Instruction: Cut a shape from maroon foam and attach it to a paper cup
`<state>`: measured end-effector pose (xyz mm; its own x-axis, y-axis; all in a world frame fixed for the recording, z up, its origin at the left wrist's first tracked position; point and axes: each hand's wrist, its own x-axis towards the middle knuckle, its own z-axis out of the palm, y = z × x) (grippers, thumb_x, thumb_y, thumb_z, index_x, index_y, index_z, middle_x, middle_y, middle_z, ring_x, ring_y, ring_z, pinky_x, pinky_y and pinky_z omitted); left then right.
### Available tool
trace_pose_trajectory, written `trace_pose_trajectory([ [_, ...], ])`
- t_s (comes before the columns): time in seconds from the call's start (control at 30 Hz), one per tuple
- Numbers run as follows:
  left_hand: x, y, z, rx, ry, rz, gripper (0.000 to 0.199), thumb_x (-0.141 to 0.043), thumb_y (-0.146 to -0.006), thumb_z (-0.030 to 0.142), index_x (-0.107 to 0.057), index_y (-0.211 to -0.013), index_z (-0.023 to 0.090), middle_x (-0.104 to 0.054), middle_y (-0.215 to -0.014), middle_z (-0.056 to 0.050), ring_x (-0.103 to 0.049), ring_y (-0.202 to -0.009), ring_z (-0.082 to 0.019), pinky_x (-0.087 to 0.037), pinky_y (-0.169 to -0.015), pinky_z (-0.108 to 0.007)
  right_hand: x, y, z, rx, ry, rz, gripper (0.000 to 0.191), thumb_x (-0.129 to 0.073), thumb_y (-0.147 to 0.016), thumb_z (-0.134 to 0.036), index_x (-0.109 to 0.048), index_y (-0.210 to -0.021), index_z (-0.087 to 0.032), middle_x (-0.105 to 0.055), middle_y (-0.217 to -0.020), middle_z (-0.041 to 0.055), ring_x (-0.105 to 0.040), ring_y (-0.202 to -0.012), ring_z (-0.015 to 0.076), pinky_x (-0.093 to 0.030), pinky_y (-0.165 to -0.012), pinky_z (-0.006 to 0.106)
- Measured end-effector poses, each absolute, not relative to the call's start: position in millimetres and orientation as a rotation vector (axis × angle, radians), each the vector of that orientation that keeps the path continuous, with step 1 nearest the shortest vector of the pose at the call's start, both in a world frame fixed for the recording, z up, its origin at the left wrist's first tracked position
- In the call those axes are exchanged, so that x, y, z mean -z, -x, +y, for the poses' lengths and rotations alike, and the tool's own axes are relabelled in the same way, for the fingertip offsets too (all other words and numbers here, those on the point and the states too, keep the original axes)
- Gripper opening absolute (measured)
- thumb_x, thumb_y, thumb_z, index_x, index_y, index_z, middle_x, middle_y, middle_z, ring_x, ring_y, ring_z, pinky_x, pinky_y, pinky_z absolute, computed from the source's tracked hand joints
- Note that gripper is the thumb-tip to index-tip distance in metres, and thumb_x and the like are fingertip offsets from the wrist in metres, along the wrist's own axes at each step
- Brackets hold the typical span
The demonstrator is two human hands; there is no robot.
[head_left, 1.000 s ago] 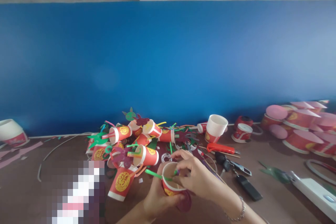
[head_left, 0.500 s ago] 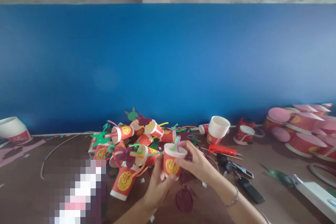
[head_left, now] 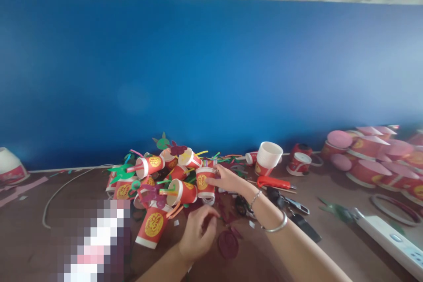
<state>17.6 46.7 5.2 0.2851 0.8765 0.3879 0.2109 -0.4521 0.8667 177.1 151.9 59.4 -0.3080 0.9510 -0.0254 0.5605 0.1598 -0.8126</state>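
Observation:
A red paper cup (head_left: 205, 183) with a yellow emblem and white rim stands at the right side of a heap of similar cups. My right hand (head_left: 224, 179) grips it from the right, fingers at its upper side. Below and nearer, my left hand (head_left: 199, 233) is off the cup, its fingers loosely curled and apart, holding nothing that shows. Left of the cup lies another red cup (head_left: 188, 193) on its side with coloured strips in its mouth. A tipped cup (head_left: 153, 225) lies in front of the heap.
Stacked white-rimmed cups (head_left: 269, 156), a red cutter (head_left: 274, 182) and keys with a black fob (head_left: 306, 228) lie to the right. Pink-topped cups (head_left: 368, 172) fill the far right, behind a white power strip (head_left: 390, 242). A dark red paper disc (head_left: 228, 244) lies near my left hand.
The cup has moved forward and left to the heap in my right hand. My left hand has let go of it and dropped back. The view has shifted slightly right.

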Motion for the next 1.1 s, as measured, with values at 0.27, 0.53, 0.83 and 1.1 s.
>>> trace_pose_trajectory([
  [0.27, -13.2, -24.7, 42.1, -0.627, -2.447, 0.804, 0.058, -0.077, -0.057, 0.044, -0.057, -0.107, 0.022, -0.061, -0.103, -0.007, -0.052, -0.092, -0.026, -0.04, -0.082, -0.036, -68.3, -212.2, 140.3, -0.661, 1.486, -1.96, 0.033, -0.053, -0.082, -0.041, -0.059, -0.102, -0.015, -0.07, -0.093, 0.0104, -0.065, -0.086, 0.0227, -0.047, -0.075, 0.03],
  [0.53, -7.0, -28.8, 43.1, -0.534, -2.176, 1.038, 0.046, -0.074, -0.065, 0.022, -0.055, -0.108, 0.019, -0.056, -0.107, -0.007, -0.049, -0.1, -0.023, -0.038, -0.09, -0.034, -75.6, -246.0, 104.4, -0.516, 1.818, -2.2, 0.017, -0.053, -0.078, -0.025, -0.066, -0.085, -0.017, -0.071, -0.078, 0.0066, -0.065, -0.075, 0.0215, -0.042, -0.062, 0.025],
  [0.83, -15.3, -30.5, 47.3, -0.604, -1.942, 1.242, 0.043, -0.051, -0.063, 0.001, -0.056, -0.104, 0.015, -0.059, -0.092, -0.006, -0.055, -0.084, -0.018, -0.042, -0.079, -0.029, -80.6, -251.4, 98.5, -0.222, 2.05, -2.241, 0.025, -0.045, -0.075, -0.005, -0.064, -0.088, -0.014, -0.066, -0.092, 0.0125, -0.061, -0.086, 0.0243, -0.035, -0.064, 0.027],
  [1.1, -26.2, -27.4, 59.6, -0.738, -2.077, 1.359, 0.014, -0.057, -0.079, 0.023, -0.064, -0.09, 0.019, -0.068, -0.083, -0.004, -0.062, -0.076, -0.02, -0.042, -0.069, -0.027, -75.1, -265.4, 107.4, -0.219, 2.053, -2.166, 0.028, -0.048, -0.075, -0.004, -0.064, -0.095, -0.013, -0.065, -0.094, 0.0126, -0.06, -0.086, 0.0233, -0.036, -0.066, 0.027],
])
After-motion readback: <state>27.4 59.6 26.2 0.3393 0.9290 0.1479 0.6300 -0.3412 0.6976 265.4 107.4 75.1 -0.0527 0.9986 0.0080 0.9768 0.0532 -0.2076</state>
